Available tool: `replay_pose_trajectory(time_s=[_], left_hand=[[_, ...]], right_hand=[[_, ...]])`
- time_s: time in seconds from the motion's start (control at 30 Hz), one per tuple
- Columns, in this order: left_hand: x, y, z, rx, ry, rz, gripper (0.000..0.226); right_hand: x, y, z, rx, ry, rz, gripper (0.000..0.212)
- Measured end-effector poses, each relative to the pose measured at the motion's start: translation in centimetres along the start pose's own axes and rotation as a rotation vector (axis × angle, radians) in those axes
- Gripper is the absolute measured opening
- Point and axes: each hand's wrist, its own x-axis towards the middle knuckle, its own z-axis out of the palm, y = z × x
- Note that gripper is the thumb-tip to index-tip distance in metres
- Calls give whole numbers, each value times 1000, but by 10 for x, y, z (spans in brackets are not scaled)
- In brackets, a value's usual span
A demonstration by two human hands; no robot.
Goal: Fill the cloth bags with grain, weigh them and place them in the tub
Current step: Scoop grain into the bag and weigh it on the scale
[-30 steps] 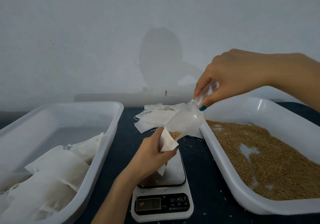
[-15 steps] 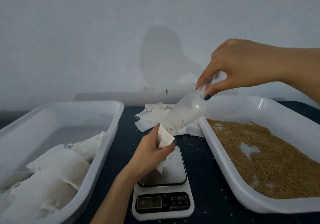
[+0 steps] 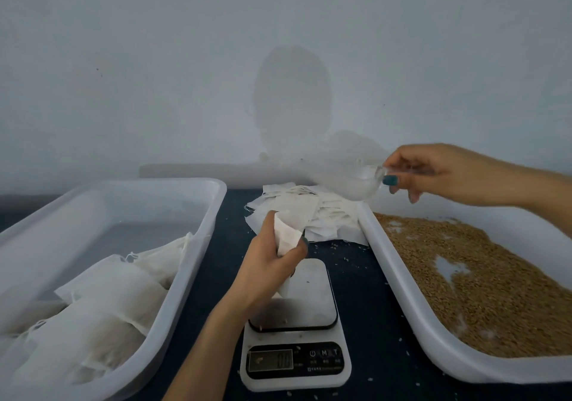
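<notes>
Scoop point(image 3: 356, 183) swung away from bag point(image 3: 286, 236); right hand point(image 3: 439, 174) pinches scoop, left hand point(image 3: 269, 264) grips bag.

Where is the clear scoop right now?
In the head view, right of centre: the right hand holds the clear scoop by its handle above the far left corner of the grain tub, next to the pile of empty bags.

Small hand-packing and weighing station; whether home or workshop cannot be determined. Evidence: a digital scale point(image 3: 309, 295) at the centre of a dark-covered table point(image 3: 365, 292), right tub point(image 3: 388, 273) holding loose grain point(image 3: 483, 280), left tub point(image 3: 199, 245) holding filled bags point(image 3: 108, 295), and a pile of empty bags point(image 3: 325, 218) behind the scale. Stray grains lie scattered on the table. Backdrop is a bare pale wall point(image 3: 154, 75).
</notes>
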Motion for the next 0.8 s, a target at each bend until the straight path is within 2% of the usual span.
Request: replay_pose_trajectory(time_s=[0.1, 0.2, 0.3, 0.4, 0.47, 0.53, 0.6, 0.67, 0.73, 0.8], left_hand=[[-1, 1, -1, -28, 29, 29, 28], [-1, 2, -3, -69, 51, 29, 23], [-1, 3, -4, -172, 55, -12, 34], [-1, 5, -6, -198, 22, -31, 41], [-1, 7, -6, -203, 11, -29, 42], [-2, 8, -6, -210, 7, -30, 52], [-1, 9, -4, -203, -4, -41, 63], [-1, 6, -2, -180, -21, -57, 60], [-2, 5, -1, -166, -32, -83, 52], [-2, 9, 0, -167, -37, -118, 51]], right_hand=[[-7, 26, 30, 159, 11, 182, 19], [-12, 45, 51, 274, 19, 453, 22], [-18, 62, 60, 110, -98, 568, 35], [-27, 72, 71, -5, -311, 652, 33], [-31, 71, 77, -156, -450, 629, 34], [-32, 70, 78, -294, -517, 582, 36], [-30, 65, 74, -421, -438, 526, 33], [-27, 48, 69, -460, -156, 416, 31], [-25, 10, 70, -283, 106, 244, 34], [-26, -40, 81, -64, 172, 55, 28]])
